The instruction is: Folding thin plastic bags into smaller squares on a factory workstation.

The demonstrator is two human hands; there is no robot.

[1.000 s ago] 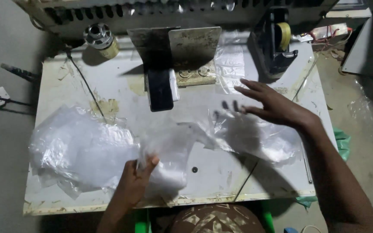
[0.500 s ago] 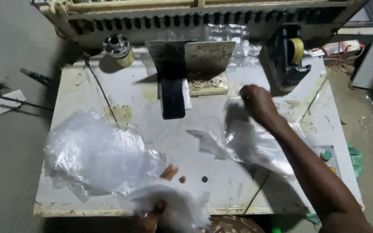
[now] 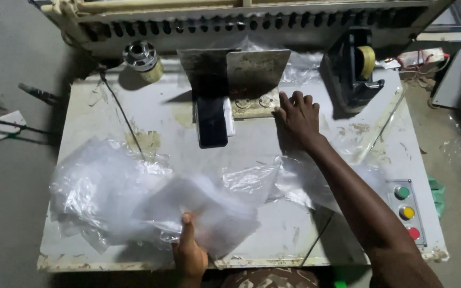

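Grey worktable [image 3: 150,114] bears clear plastic bags [image 3: 108,192], dim room.

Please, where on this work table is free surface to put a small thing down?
Bare table shows between the cable and the black block; another patch lies beside the coloured buttons. Crowded: the plastic bags under the left hand, and around the right hand.

**Bare arms, patterned garment**

Both arms are seen bare, with no sleeves, gloves, watch or rings made out. The right hand [image 3: 297,114] is shown with its forearm uncovered to the frame's edge. Of the left hand [image 3: 189,255] only the thumb and wrist are shown. Below, a brown patterned garment [image 3: 270,279] is glimpsed.
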